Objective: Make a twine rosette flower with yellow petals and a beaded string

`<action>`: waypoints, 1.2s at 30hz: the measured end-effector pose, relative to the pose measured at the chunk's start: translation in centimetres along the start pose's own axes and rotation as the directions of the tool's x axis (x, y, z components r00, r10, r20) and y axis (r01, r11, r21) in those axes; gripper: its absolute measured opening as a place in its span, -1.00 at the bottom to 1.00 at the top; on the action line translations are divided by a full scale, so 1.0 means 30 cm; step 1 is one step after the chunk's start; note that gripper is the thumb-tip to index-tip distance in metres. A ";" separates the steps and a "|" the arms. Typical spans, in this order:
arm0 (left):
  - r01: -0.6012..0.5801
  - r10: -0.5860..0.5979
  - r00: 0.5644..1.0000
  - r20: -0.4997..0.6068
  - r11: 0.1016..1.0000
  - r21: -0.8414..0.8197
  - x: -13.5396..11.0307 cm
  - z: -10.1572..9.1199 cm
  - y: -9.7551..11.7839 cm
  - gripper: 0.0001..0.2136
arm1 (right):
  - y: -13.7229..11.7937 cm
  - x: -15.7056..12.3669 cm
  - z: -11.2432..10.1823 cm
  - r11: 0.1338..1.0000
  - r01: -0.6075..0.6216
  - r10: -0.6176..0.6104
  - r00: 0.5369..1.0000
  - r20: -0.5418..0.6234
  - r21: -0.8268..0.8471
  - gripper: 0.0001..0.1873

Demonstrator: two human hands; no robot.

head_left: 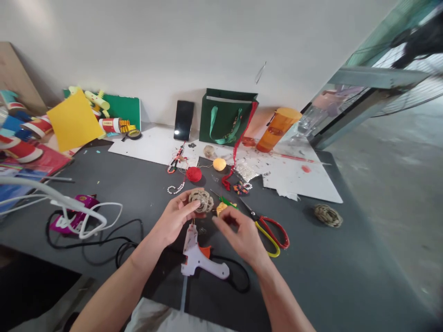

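Head view: left hand [173,219] grips jute coil [201,199]; green bag [224,117] contents hidden.

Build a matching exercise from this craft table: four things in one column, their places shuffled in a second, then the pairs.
1. coiled tan twine rosette
2. white plastic glue gun
3. scissors with red and yellow handles
4. orange translucent plastic tumbler

A. at the back, beside the green paper bag
B. held by the left hand
C. just right of the right hand
D. lying flat, nearest the person

Pairs: 1-B, 2-D, 3-C, 4-A
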State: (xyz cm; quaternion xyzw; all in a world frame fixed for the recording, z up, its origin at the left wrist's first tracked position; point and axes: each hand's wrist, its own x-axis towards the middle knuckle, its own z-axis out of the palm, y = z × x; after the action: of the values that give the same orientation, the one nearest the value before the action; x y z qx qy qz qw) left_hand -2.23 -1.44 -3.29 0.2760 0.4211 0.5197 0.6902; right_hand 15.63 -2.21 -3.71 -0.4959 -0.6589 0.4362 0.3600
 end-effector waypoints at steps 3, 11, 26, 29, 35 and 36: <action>0.013 -0.013 1.000 0.002 0.999 -0.034 0.000 -0.007 0.016 -0.59 | -0.039 -0.036 -0.001 0.969 0.141 -0.067 0.940 0.335 -0.201 -0.82; -0.049 0.045 0.998 -0.034 0.993 -0.111 0.010 -0.022 0.045 -0.66 | -0.074 -0.103 0.048 0.753 0.373 -0.053 0.856 0.515 -0.542 -0.63; 0.092 -0.099 0.995 0.011 0.879 -0.468 0.016 -0.058 0.109 -0.64 | -0.068 -0.087 -0.052 0.948 0.125 -0.005 0.924 0.381 -0.291 -0.79; 0.108 -0.105 0.994 0.031 0.889 -0.444 0.015 -0.060 0.108 -0.62 | -0.049 -0.072 -0.066 0.985 0.026 0.006 0.983 0.184 -0.172 -0.91; 0.136 -0.143 0.990 -0.012 0.966 -0.220 0.003 -0.023 0.071 -0.71 | -0.047 -0.075 -0.041 0.981 -0.104 0.093 0.993 0.072 0.163 -0.59; 0.124 -0.130 0.991 -0.024 0.976 -0.177 0.002 -0.017 0.065 -0.71 | -0.050 -0.075 -0.038 0.974 -0.102 0.089 0.993 0.071 0.203 -0.57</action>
State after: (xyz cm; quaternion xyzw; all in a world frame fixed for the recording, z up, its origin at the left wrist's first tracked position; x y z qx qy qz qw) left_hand -3.60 -0.83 -1.96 0.1776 0.4026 0.5145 0.7360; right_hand 16.70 -4.34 -1.98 -0.4736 -0.5962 0.5339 0.3678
